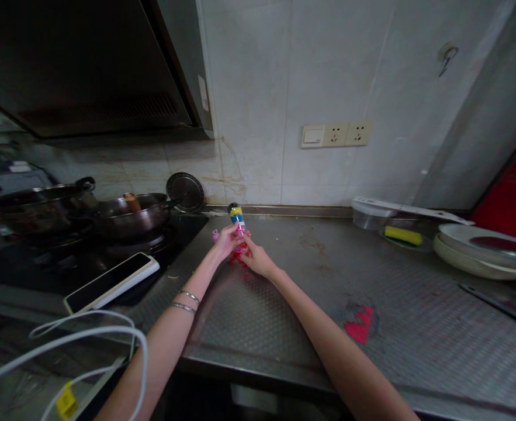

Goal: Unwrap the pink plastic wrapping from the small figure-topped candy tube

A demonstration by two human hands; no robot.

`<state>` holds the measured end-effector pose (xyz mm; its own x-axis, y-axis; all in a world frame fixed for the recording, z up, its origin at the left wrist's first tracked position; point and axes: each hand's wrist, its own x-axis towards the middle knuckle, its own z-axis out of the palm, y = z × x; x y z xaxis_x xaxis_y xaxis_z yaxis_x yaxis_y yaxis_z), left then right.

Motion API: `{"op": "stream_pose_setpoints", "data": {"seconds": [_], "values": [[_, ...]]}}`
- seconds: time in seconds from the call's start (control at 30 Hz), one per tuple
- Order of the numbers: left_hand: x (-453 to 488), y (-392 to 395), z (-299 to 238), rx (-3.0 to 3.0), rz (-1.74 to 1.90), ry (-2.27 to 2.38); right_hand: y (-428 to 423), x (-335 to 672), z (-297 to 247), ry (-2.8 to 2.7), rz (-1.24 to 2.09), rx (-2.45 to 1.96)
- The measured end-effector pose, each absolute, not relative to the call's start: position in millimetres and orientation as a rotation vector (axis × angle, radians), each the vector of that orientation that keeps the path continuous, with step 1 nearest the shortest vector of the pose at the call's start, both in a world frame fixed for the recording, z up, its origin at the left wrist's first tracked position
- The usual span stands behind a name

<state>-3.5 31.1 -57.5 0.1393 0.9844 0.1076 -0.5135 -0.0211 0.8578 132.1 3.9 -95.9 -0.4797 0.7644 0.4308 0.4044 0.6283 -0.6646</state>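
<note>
A small striped tube (236, 214) with a dark top and yellow, blue and pink bands stands or leans on the steel counter near the wall. My left hand (228, 241) has its fingers closed around the tube's lower part. Against its lower right side, my right hand (260, 259) is pinched in, thumb and fingers close together. Red and pink bits (239, 255) show between and below the hands; what they are is too small to tell. A little purple thing (215, 235) lies just left of my left hand. The tube's lower end is mostly hidden by my fingers.
At left, a pan (130, 215) and a larger pot (38, 207) stand on the stove. A white device (113, 283) and its cables (108, 330) lie near my left forearm. Plates (485, 257), a yellow sponge (403, 235) and a plastic tub (369, 213) are at right.
</note>
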Motion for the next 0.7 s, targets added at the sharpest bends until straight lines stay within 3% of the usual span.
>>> {"op": "stream_pose_setpoints", "data": {"seconds": [0.47, 0.7], "values": [[-13, 38, -54, 0.878, 1.557, 0.784, -4, 134, -90, -2.146, 0.557, -1.093], [-3, 35, -57, 0.791, 1.405, 0.689, -7, 133, -87, -2.143, 0.641, -1.095]]}}
